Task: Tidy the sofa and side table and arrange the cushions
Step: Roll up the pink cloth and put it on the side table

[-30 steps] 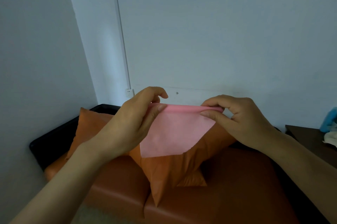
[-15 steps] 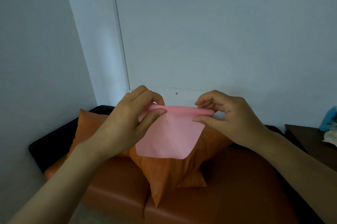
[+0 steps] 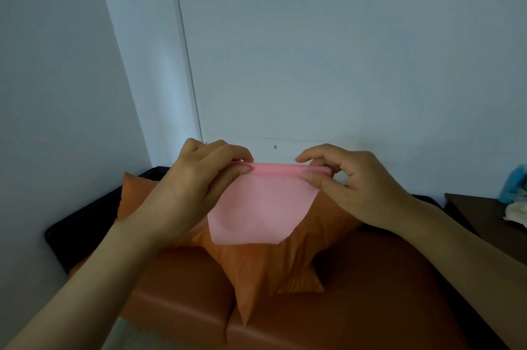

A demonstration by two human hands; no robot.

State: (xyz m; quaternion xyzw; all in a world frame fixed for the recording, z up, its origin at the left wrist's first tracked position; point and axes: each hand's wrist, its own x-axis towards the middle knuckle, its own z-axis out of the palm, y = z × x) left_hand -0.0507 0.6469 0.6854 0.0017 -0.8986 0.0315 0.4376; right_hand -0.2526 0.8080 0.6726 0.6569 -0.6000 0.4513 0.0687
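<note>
A pink cloth [image 3: 256, 212] hangs in the air in front of me, its top edge rolled into a thin fold. My left hand [image 3: 194, 192] pinches the left end of that fold and my right hand [image 3: 353, 184] pinches the right end. Behind and below the cloth, an orange cushion [image 3: 262, 269] stands tilted on the orange sofa [image 3: 370, 307]. A second orange cushion [image 3: 134, 198] leans at the sofa's back left, partly hidden by my left hand.
The sofa has a black frame [image 3: 74, 224] and sits in a corner of pale walls. A dark side table [image 3: 479, 215] stands at the right, with a blue object [image 3: 514, 184] and a white cloth [image 3: 516, 214] on it.
Both hands have rolled the cloth's top edge further down and moved closer together. The hanging part of the cloth is shorter than a second ago.
</note>
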